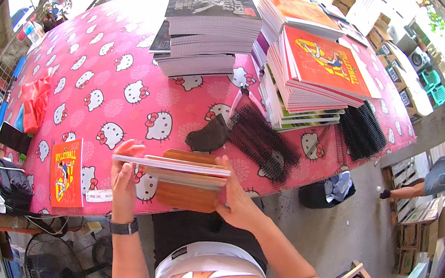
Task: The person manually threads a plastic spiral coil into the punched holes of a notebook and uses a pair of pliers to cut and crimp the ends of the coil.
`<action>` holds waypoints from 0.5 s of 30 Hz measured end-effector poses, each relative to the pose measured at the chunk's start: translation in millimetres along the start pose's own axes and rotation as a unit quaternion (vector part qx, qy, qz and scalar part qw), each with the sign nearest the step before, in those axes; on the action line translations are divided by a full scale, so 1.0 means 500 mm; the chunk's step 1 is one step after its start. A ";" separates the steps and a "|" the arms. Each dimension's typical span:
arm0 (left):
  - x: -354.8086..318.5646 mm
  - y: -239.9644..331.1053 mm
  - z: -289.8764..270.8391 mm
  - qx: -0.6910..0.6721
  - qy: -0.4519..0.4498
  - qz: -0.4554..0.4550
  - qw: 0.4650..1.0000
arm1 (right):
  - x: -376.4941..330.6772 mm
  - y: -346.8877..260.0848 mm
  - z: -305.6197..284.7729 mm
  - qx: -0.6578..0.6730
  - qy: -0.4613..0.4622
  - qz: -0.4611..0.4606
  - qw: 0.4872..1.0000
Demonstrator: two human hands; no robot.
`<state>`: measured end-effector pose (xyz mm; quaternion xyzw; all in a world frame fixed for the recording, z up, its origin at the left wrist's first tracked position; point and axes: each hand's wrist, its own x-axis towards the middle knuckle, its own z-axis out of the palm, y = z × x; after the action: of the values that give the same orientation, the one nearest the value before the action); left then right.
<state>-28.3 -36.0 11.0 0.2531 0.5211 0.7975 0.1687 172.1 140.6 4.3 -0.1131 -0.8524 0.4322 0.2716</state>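
I'm seeing L hand (125, 176) w/ its fingers closed on one end of a thin notebook stack (173, 171), R hand (231, 196) gripping the other end, some fingertips hidden from me. Stack's edge-on, at the near side of the pink table (138, 116); brown board (186, 198) shows above & below it in my view. Orange notebook (68, 175) lies off L; black spiral coils (263, 140) & dark notebook pile (211, 28) sit farther back.
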 end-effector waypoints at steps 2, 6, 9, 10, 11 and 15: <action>0.004 -0.009 0.022 0.034 0.016 0.030 0.999 | 0.002 0.026 -0.008 0.047 -0.031 0.006 0.998; 0.031 0.010 0.071 0.043 0.139 0.003 0.989 | 0.082 0.092 -0.085 -0.301 0.043 0.034 0.952; 0.044 0.010 0.090 0.042 0.153 -0.019 0.987 | 0.093 0.142 -0.085 -0.347 0.021 0.040 0.937; 0.041 0.011 0.084 0.043 0.157 -0.019 0.986 | 0.096 0.139 -0.079 -0.334 0.015 0.050 0.941; 0.038 0.012 0.079 0.050 0.141 -0.042 0.988 | 0.098 0.135 -0.081 -0.333 0.012 0.049 0.942; 0.031 0.018 0.104 0.187 0.213 0.119 0.952 | 0.100 0.123 -0.105 -0.313 0.081 0.026 0.946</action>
<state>-10.7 7.6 40.0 0.1646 0.6510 0.7352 -0.0922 157.5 234.2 -1.4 -0.2491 -0.9168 0.1399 0.2791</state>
